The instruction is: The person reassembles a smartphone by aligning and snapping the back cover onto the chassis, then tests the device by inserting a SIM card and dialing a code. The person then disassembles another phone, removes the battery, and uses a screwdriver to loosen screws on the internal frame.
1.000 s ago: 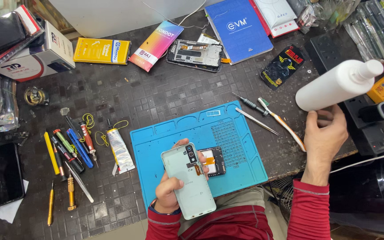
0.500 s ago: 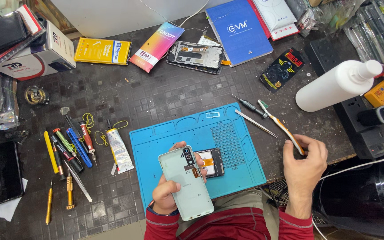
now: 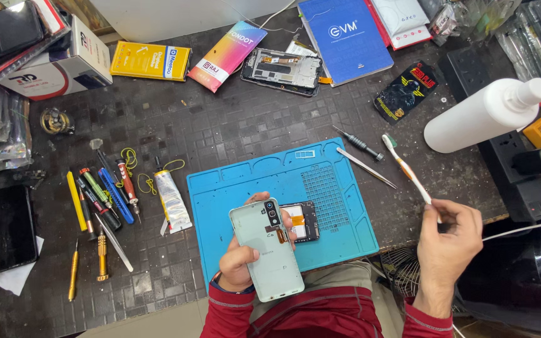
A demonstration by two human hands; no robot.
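One pale green phone (image 3: 270, 253), back up with its camera end pointing away from the person and its long axis running nearly straight out from the body, sits clamped in the left hand (image 3: 240, 263), whose grip curls round its left edge just above the near rim of the single blue mat (image 3: 245, 181). The right hand (image 3: 449, 241) pinches one toothbrush (image 3: 406, 169) by the handle end, the brush slanting up and left from that grip with its bristled head farthest away. Beyond that head lie one small screwdriver (image 3: 358, 143) and one metal pry tool (image 3: 365, 168) on the dark surface (image 3: 220, 119), with one white bottle (image 3: 486, 114) lying on its side farther right.
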